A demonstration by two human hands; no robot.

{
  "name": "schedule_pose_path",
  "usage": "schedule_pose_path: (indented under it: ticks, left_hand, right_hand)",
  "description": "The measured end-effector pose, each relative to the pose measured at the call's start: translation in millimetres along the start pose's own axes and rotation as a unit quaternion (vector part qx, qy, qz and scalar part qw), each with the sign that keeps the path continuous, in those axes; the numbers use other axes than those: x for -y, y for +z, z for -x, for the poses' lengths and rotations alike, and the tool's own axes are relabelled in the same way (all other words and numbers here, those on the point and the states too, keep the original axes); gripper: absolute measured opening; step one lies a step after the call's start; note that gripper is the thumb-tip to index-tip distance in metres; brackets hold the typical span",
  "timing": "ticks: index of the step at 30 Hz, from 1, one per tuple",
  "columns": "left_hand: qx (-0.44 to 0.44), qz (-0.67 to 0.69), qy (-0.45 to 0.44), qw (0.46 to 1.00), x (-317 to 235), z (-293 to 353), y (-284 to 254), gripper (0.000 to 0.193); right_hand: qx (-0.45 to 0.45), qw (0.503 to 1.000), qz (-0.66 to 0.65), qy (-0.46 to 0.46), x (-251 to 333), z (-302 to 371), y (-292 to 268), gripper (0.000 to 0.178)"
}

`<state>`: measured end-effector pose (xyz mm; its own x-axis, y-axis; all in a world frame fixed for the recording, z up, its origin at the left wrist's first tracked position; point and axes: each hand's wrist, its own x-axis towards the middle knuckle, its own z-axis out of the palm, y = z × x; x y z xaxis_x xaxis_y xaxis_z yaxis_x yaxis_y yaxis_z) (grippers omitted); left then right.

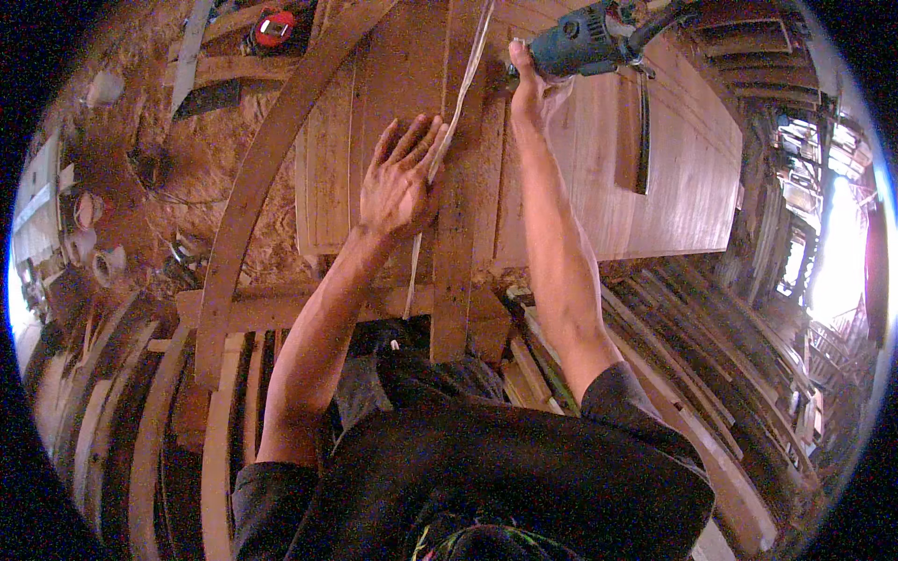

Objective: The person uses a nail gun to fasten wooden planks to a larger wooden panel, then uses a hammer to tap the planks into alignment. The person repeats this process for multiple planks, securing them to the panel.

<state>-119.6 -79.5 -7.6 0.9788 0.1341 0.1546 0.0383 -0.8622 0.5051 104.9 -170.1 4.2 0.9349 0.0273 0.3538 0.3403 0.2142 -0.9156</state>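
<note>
My left hand (404, 178) lies flat with its fingers stretched out on a brown wooden board (398, 65). A thin pale strip (465, 89), perhaps a cord, runs along that hand's right side and reappears below it. Beside it, a long narrow plank (456, 252) points toward my body. Farther right, my right hand (535, 86) is closed round the near end of a teal corded power tool (585, 42); its exact kind is unclear. The tool is over a wide, lighter wooden panel (608, 206). Its underside and some of my fingers are hidden.
A curved wooden piece (245, 187) arcs along the left. A red round object (273, 30) sits at the far left. On the panel is a dark narrow bar (643, 140). Stacked timber strips (692, 337) fill the right; curved pieces (154, 421) stand at lower left.
</note>
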Motion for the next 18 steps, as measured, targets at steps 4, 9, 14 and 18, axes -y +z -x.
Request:
schedule_pose_path:
  ticks: [4, 9, 14, 18]
  left_hand:
    - [-0.005, 0.002, 0.008, 1.000, -1.5, 6.4, 17.8, 0.067]
    - [0.000, 0.010, 0.000, 1.000, -6.9, 4.7, 18.1, 0.075]
    - [-0.005, 0.011, 0.004, 1.000, -10.7, -17.7, 9.3, 0.075]
    - [-0.040, 0.048, -0.011, 0.998, -15.6, -27.4, 18.5, 0.073]
  right_hand:
    - [0.009, 1.000, -0.018, 0.013, -14.6, -9.2, -7.0, 0.063]
    - [0.052, 0.997, 0.049, 0.018, -48.0, -39.7, -17.3, 0.064]
    - [0.096, 0.990, 0.103, 0.029, -75.2, -86.1, -31.3, 0.055]
    - [0.096, 0.989, 0.106, 0.026, -79.6, -105.7, -28.5, 0.055]
